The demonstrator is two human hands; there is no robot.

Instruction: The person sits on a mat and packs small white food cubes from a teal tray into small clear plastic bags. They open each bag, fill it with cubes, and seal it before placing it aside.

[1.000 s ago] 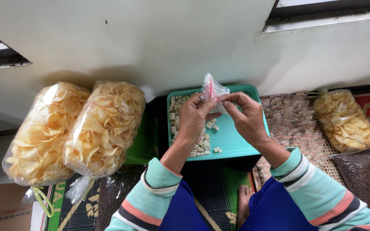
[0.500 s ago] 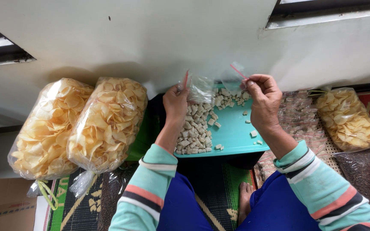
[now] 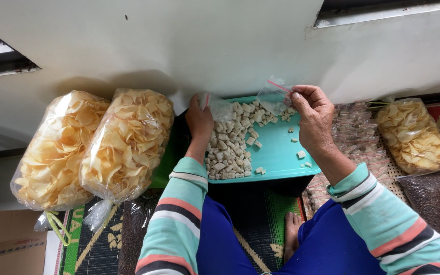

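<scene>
A teal tray (image 3: 276, 153) lies in front of me with many small pale square crackers (image 3: 227, 147) heaped on its left side. My left hand (image 3: 199, 119) is at the tray's far left corner, pinching a small clear plastic bag (image 3: 221, 108) with a red strip. My right hand (image 3: 314, 114) is raised over the tray's far right part and pinches another small clear bag (image 3: 273, 95) by its red-striped top. A few loose crackers (image 3: 300, 154) lie scattered on the bare part of the tray.
Two big clear bags of yellow chips (image 3: 52, 150) (image 3: 128, 142) lean at the left. At the right lie a smaller chip bag (image 3: 413, 135), packets of pinkish snacks (image 3: 355, 132) and a dark seed bag (image 3: 431, 196). A white wall (image 3: 204, 46) rises behind. My foot (image 3: 292, 234) rests on the green mat.
One second ago both hands held one small bag together above the tray. They have moved apart, each now with its own small bag, and the view has shifted so the tray sits more central.
</scene>
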